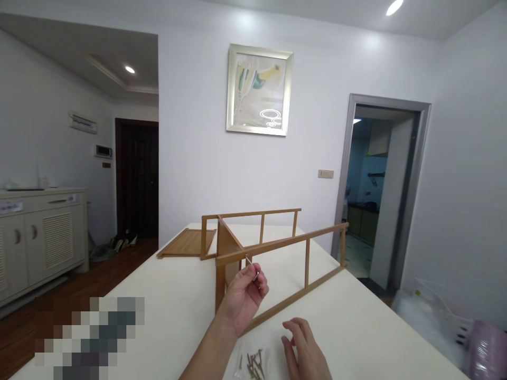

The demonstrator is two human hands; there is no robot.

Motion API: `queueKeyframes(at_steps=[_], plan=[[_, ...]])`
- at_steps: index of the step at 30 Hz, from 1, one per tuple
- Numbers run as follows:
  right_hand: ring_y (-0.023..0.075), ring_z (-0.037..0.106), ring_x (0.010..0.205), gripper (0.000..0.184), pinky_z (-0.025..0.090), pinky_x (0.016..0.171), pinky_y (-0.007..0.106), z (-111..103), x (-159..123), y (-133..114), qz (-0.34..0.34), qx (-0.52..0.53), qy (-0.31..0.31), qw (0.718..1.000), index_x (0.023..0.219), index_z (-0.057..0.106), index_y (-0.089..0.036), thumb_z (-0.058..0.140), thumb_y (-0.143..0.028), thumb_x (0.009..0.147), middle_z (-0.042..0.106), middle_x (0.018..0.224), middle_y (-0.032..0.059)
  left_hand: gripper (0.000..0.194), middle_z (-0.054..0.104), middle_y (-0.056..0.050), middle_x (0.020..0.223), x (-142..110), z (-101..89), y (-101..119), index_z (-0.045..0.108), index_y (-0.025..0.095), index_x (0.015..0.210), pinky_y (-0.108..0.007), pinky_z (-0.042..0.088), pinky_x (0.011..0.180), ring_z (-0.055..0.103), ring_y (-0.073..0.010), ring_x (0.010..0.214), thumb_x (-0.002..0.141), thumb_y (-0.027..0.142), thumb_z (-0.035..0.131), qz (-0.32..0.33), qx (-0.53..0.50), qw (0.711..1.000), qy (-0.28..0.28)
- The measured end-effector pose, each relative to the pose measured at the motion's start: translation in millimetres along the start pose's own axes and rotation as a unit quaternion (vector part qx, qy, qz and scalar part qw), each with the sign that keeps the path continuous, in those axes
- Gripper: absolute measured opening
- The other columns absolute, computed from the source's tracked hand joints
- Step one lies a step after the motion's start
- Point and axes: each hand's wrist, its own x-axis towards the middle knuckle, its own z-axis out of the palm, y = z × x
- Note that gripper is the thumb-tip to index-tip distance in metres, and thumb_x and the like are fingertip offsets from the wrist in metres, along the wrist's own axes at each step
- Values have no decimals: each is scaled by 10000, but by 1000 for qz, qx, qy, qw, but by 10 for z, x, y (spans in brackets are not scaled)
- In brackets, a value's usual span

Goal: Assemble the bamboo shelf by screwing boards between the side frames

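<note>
My left hand (pixel 249 290) is closed on a thin metal hex key (pixel 249 260), most of it hidden by my fingers. The key's tip meets the upper rail of the near side of a brown wooden rack frame (pixel 277 242), close to the joint with a wooden panel (pixel 229 237). My right hand (pixel 304 348) is held low at the right, fingers loosely bent and apart, holding nothing. Between my hands, at the bottom edge, several screws (pixel 255 364) lie on a clear plastic bag.
The frame lies on its side on a white table (pixel 166 295). Behind its left end rests a slatted wooden panel (pixel 188 243). Plastic wrapping (pixel 428 311) and a purple roll (pixel 489 348) are beyond the table's right edge. A cabinet (pixel 43 243) stands at the left.
</note>
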Motion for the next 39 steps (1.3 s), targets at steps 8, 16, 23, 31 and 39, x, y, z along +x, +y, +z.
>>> queueKeyframes(at_steps=[8,16,23,31,39], plan=[[199,701,845,201,608,657,297,-45,29,-42,-3,-6,-12,1000,1106,517,-218,365,-253,980,588,1011,105,168,576,0,628,37,39,-18,687,90,796,-170,435,524,524,-61,558,734,193,804,8,-6,1000,-3],[190,702,810,192,603,625,280,-78,49,-69,-8,1,-9,1000,1094,524,-214,375,-231,973,594,999,96,172,586,-4,645,48,47,-29,693,82,807,-162,440,521,518,-54,558,724,175,811,19,-21,1000,6],[189,704,821,189,607,655,288,-87,54,-92,-14,-3,-14,1000,1097,513,-208,374,-204,969,584,1003,97,191,586,-2,634,65,22,-18,695,84,807,-162,442,513,520,-56,555,706,182,825,21,-21,1000,3],[200,708,847,194,608,644,292,-108,57,-72,-10,-2,-24,1000,1102,516,-204,379,-202,964,586,1024,107,167,579,1,648,74,35,-16,685,94,816,-161,451,515,517,-55,560,726,168,806,22,-28,999,4],[194,708,800,190,609,631,290,-108,42,-89,4,18,-9,1000,1071,546,-219,386,-249,972,604,1009,97,113,547,10,658,57,80,0,659,112,819,-169,446,521,507,-61,569,766,140,755,19,-30,999,13]])
